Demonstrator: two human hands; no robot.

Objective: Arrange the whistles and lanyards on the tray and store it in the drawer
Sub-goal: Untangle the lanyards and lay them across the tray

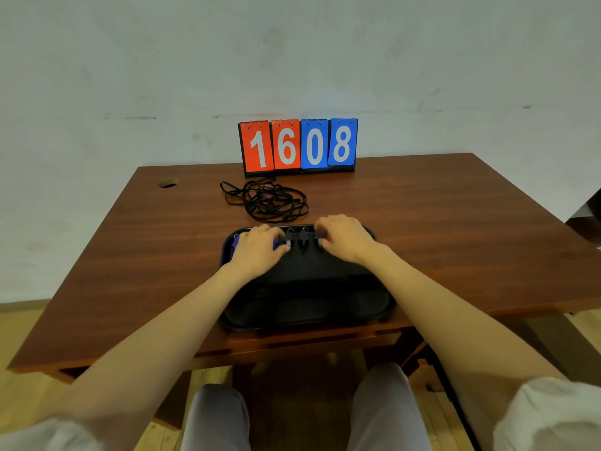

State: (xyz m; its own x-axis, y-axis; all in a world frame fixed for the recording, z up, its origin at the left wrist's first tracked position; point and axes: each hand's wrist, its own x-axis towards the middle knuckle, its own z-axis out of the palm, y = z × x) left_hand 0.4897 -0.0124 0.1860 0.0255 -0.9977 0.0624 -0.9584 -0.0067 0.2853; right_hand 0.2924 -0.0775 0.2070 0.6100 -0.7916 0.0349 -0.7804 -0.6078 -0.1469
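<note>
A black tray lies on the brown desk at its front edge. Along the tray's far side stands a row of black whistles with metal rings, and blue whistles show at the left end. My left hand rests over the blue whistles, fingers curled, touching a blue one at its right side. My right hand has its fingertips on the rightmost black whistle. A tangle of black lanyards lies on the desk just behind the tray.
A flip scoreboard reading 1608 stands at the desk's back edge against the wall. A cable hole sits at the back left. A drawer front shows under the desk edge, above my knees.
</note>
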